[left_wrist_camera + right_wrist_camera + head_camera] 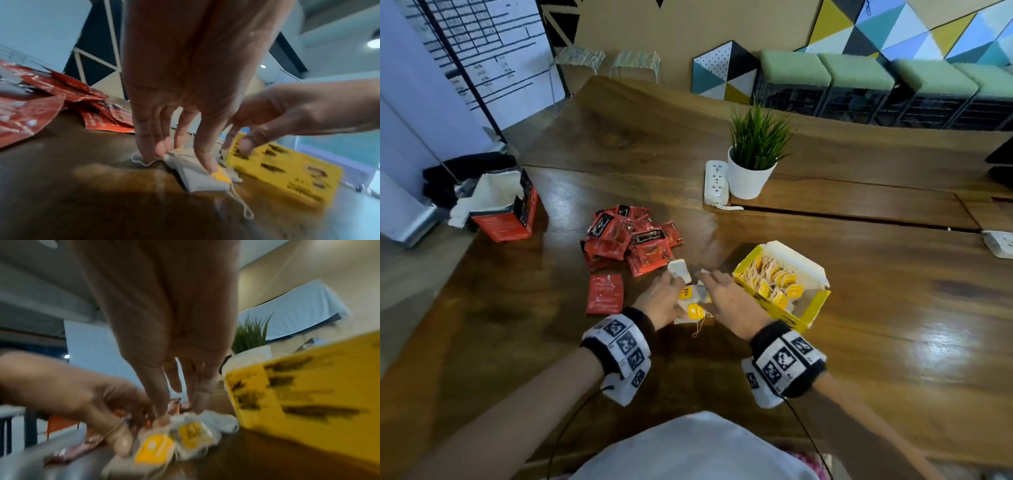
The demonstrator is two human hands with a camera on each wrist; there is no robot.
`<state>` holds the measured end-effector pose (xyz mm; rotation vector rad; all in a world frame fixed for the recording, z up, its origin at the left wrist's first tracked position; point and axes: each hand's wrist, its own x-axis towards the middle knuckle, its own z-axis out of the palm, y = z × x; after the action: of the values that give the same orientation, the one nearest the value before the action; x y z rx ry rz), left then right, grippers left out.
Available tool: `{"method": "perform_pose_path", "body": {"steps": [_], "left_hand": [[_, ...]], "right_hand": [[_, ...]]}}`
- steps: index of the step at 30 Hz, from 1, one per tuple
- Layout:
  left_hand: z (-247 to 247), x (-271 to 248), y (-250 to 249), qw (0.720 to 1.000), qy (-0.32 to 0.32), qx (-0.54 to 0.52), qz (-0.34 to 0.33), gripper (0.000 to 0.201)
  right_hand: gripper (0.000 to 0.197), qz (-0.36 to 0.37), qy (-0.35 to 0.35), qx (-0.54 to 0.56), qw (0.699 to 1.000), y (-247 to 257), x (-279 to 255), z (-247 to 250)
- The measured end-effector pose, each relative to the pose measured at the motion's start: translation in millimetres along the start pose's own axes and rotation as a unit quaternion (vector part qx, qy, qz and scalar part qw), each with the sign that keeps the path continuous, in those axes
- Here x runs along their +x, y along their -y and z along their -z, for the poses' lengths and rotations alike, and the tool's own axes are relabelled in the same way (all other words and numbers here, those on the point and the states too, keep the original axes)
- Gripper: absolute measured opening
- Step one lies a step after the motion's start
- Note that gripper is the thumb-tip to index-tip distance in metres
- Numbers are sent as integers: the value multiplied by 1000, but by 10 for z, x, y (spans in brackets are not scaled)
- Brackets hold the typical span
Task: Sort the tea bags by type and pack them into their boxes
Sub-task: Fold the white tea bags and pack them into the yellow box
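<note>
While both hands work at a small heap of paper tea bags (697, 301) with yellow tags on the wooden surface (876, 342), the left hand (659, 301) pinches one bag's edge in a narrow grip. The right hand (726, 301) rests straight, loose fingers on the heap — just beside the open yellow box (803, 306), with red sachets (630, 238) and the red box (508, 219) farther left.
</note>
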<state>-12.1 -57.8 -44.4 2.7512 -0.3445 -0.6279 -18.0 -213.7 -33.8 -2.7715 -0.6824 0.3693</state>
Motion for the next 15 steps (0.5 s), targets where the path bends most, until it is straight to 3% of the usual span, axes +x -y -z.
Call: {"method": "perform_pose_path", "body": {"steps": [6,12,15], "left_hand": [[-53,41,-55,999,-8,29,35,57],[-54,-39,-64,999,-15,-42,17,56],[47,-112,-13,991,-29,-130,5,56]], "right_hand": [[65,50,-17,-68,996,-2,173,-211],[53,8,-24,65,998,-42,56,-194],[40,-25,-49,191,980,-81,-25,-88]]}}
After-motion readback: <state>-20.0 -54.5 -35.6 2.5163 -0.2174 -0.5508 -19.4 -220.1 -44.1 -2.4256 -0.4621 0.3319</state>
